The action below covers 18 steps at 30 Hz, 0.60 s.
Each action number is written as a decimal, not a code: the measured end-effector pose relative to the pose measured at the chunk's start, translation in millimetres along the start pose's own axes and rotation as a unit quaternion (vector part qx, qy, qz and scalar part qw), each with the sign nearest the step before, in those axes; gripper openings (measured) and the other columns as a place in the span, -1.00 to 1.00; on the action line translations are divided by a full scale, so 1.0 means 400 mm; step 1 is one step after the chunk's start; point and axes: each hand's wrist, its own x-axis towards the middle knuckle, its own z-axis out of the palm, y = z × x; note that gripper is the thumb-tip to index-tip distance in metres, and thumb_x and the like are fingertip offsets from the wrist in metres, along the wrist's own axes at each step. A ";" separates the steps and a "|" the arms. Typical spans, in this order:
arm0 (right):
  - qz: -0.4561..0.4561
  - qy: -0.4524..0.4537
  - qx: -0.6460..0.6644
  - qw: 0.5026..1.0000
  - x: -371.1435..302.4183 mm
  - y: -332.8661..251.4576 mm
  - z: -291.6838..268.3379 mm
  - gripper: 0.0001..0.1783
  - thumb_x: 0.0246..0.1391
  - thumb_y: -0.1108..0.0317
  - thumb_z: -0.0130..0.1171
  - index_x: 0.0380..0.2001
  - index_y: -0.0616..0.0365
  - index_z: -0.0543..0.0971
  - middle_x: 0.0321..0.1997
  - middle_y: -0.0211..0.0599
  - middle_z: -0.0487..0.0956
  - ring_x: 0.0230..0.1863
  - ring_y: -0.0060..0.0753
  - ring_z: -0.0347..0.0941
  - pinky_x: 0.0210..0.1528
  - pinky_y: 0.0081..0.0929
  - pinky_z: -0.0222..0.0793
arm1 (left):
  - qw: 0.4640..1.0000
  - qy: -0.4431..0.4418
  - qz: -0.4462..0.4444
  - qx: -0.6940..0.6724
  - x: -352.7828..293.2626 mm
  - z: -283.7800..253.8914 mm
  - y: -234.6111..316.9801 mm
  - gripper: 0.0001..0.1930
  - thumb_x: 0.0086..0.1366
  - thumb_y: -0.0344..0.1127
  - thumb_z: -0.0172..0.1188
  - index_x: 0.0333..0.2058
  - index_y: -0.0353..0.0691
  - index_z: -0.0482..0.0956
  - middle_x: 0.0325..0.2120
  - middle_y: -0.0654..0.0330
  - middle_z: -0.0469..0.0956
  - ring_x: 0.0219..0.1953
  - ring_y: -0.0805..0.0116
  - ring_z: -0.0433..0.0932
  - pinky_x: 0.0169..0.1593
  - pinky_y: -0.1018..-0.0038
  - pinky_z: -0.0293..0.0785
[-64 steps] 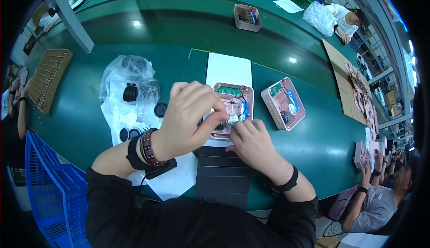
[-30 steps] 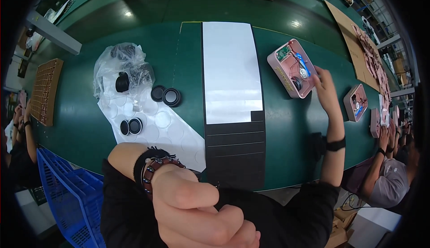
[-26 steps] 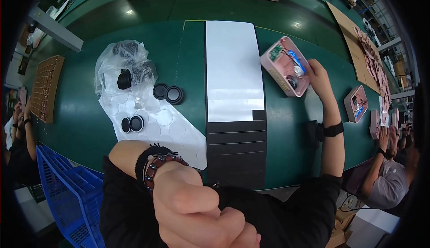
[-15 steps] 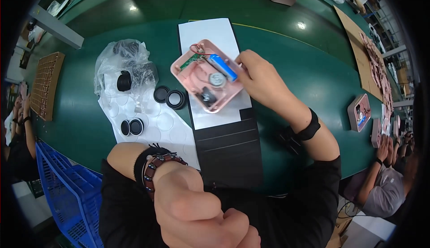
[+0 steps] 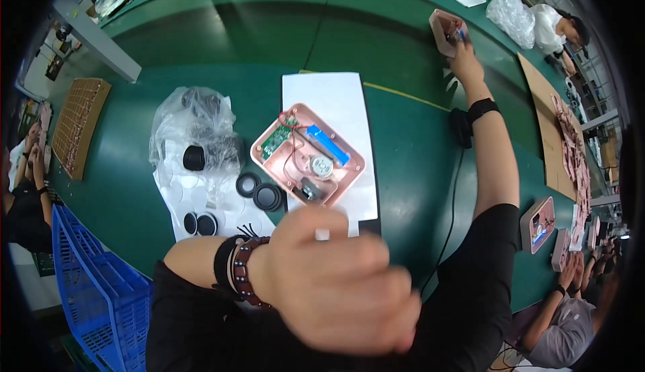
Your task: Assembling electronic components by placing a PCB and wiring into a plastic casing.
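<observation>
My left hand (image 5: 339,281) is raised close in front of me with its fingers curled, blurred by motion; whatever it may hold is hidden. Beyond it a pink plastic housing (image 5: 274,163) lies open side up on a white sheet (image 5: 363,190). Inside are a blue battery cell (image 5: 328,145), a green circuit board (image 5: 277,138), a round silver part (image 5: 321,165), a black part (image 5: 309,189) and thin wires. At the far right my right arm is stretched out, and my right hand (image 5: 467,66) grips the near edge of a second pink housing (image 5: 440,32).
Left of the sheet are a clear plastic bag with black parts (image 5: 195,127) and several black rings (image 5: 267,196). A blue crate (image 5: 101,291) stands lower left. More pink housings (image 5: 537,225) sit at the right, near a co-worker (image 5: 561,332). A black cable (image 5: 449,231) crosses the table.
My right hand has let go of the near housing and reached far right to another one. The near housing now rests on the sheet. My left fist has shifted up and right.
</observation>
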 end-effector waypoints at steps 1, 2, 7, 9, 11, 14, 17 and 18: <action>0.004 -0.007 0.011 1.000 0.004 -0.001 0.008 -0.35 0.00 0.30 0.17 0.19 0.03 0.26 0.21 -0.01 0.30 0.03 0.20 0.43 -0.07 -0.01 0.46 | 0.998 -0.045 -0.036 0.027 0.010 0.004 -0.020 -0.86 0.05 -0.22 0.30 -0.44 -0.02 0.52 -0.55 0.45 0.42 -0.50 0.46 0.43 -0.32 0.44 0.13; 0.008 -0.014 0.021 1.000 0.005 0.000 0.011 -0.34 0.00 0.30 0.17 0.20 0.02 0.26 0.23 -0.03 0.30 -0.01 0.19 0.46 -0.09 0.00 0.47 | 0.998 -0.041 -0.028 0.029 0.010 0.015 -0.038 -0.86 0.05 -0.22 0.30 -0.44 -0.02 0.52 -0.55 0.45 0.42 -0.50 0.46 0.43 -0.32 0.44 0.13; 0.002 -0.027 -0.086 0.996 0.002 -0.044 -0.036 -0.57 0.07 0.34 0.06 0.06 0.02 0.38 -0.02 -0.17 0.48 -0.09 -0.08 0.55 -0.19 -0.15 0.53 | 0.992 -0.052 -0.110 0.038 -0.004 0.026 -0.076 -0.80 -0.01 -0.33 0.34 -0.37 -0.07 0.55 -0.52 0.44 0.48 -0.48 0.44 0.41 -0.27 0.43 0.14; 0.001 -0.040 -0.134 0.990 -0.011 -0.026 -0.045 -0.66 0.09 0.33 0.04 -0.02 0.02 0.44 -0.11 -0.24 0.53 -0.10 -0.18 0.56 -0.23 -0.21 0.54 | 0.992 -0.054 -0.109 0.022 -0.001 0.024 -0.064 -0.78 -0.03 -0.35 0.34 -0.35 -0.08 0.56 -0.51 0.43 0.50 -0.48 0.43 0.40 -0.26 0.43 0.14; -0.054 -0.082 -0.194 0.976 -0.026 0.006 -0.061 -0.71 0.04 0.39 0.07 -0.11 0.09 0.44 -0.14 -0.25 0.53 -0.20 -0.16 0.57 -0.27 -0.21 0.52 | 0.994 -0.028 -0.101 0.006 0.002 0.024 -0.047 -0.76 -0.05 -0.40 0.32 -0.33 -0.06 0.57 -0.51 0.44 0.50 -0.49 0.41 0.39 -0.25 0.42 0.12; -0.108 0.000 -0.190 0.976 -0.072 -0.027 -0.113 -0.79 0.02 0.37 0.11 -0.23 0.09 0.44 -0.24 -0.30 0.51 -0.20 -0.22 0.55 -0.28 -0.25 0.49 | 0.996 -0.015 -0.085 0.007 0.008 0.014 -0.035 -0.75 -0.05 -0.46 0.26 -0.33 -0.06 0.57 -0.53 0.44 0.50 -0.50 0.39 0.39 -0.22 0.39 0.12; -0.141 0.039 -0.178 0.973 -0.159 -0.079 -0.208 -0.80 -0.01 0.35 0.14 -0.28 0.09 0.44 -0.30 -0.34 0.50 -0.20 -0.26 0.53 -0.29 -0.28 0.43 | 0.998 -0.022 -0.062 0.004 0.003 0.000 -0.018 -0.76 -0.02 -0.53 0.17 -0.34 -0.06 0.57 -0.57 0.44 0.51 -0.50 0.36 0.38 -0.16 0.34 0.13; -0.156 0.043 -0.160 0.974 -0.186 -0.107 -0.245 -0.79 -0.03 0.35 0.16 -0.28 0.09 0.43 -0.32 -0.34 0.49 -0.19 -0.26 0.52 -0.29 -0.28 0.40 | 0.998 -0.027 -0.055 0.005 0.002 -0.006 -0.016 -0.74 -0.03 -0.53 0.16 -0.34 -0.04 0.58 -0.57 0.46 0.51 -0.51 0.37 0.37 -0.16 0.33 0.12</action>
